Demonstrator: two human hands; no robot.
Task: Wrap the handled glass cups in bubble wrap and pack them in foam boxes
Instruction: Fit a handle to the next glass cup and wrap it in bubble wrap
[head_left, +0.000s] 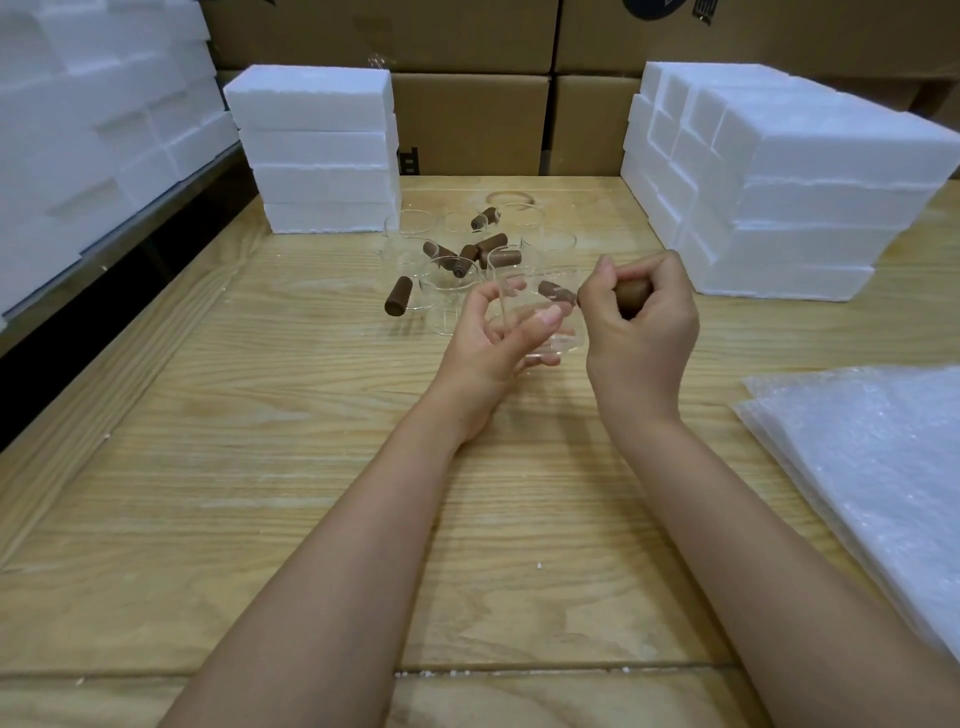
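The clear round glass cup (563, 332) is held just above the middle of the pale wooden surface (260, 467), between both hands. The right grip (641, 322) is curled tight round its brown wooden handle (632, 297). The left grip (493, 338) cradles the glass body, thumb and fingers bent round the wall. Just beyond it, the other clear glass cups with brown handles (457, 265) crowd together, handles pointing every way. On the near right lies the stack of translucent bubble-wrap sheets (872, 467), well apart from the held cup. White foam boxes are stacked at the far left (317, 150) and far right (779, 182), with brown cardboard cartons (472, 124) behind them.

The step looks like bringing one cup to the wrap. To do it well, keep the handle hold firm and the wall supported, and lift clear of the cluster so glass does not knock glass. Lay the cup on its side near the edge of the top sheet. Separate that one sheet only, and roll so the handle is covered too
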